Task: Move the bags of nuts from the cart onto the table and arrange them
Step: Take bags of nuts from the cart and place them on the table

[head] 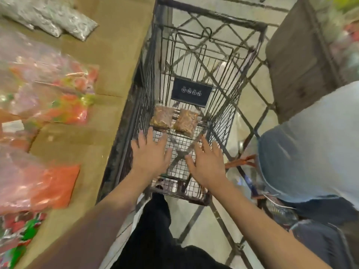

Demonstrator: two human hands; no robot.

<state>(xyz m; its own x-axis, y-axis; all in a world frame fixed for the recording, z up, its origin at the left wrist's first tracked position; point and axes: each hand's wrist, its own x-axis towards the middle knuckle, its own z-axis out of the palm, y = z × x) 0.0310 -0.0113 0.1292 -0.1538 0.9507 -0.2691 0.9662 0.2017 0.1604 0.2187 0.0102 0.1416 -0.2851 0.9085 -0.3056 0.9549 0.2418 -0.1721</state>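
Note:
Two clear bags of brown nuts lie side by side on the wire floor of a black shopping cart [240, 61]: one bag [162, 117] on the left, the other bag [186, 121] on the right. My left hand [150, 154] hovers over the cart with fingers spread, just short of the left bag. My right hand [205, 162] is beside it, also spread and empty, just short of the right bag. The table [116, 61], covered in brown cardboard, runs along the cart's left side.
On the table lie silvery packets [58, 22] at the far end and several clear bags of colourful sweets [58, 90], plus an orange-filled bag [38, 183] nearer me. Another person in a light shirt [314, 144] stands close on the right. A brown box [297, 55] sits beyond them.

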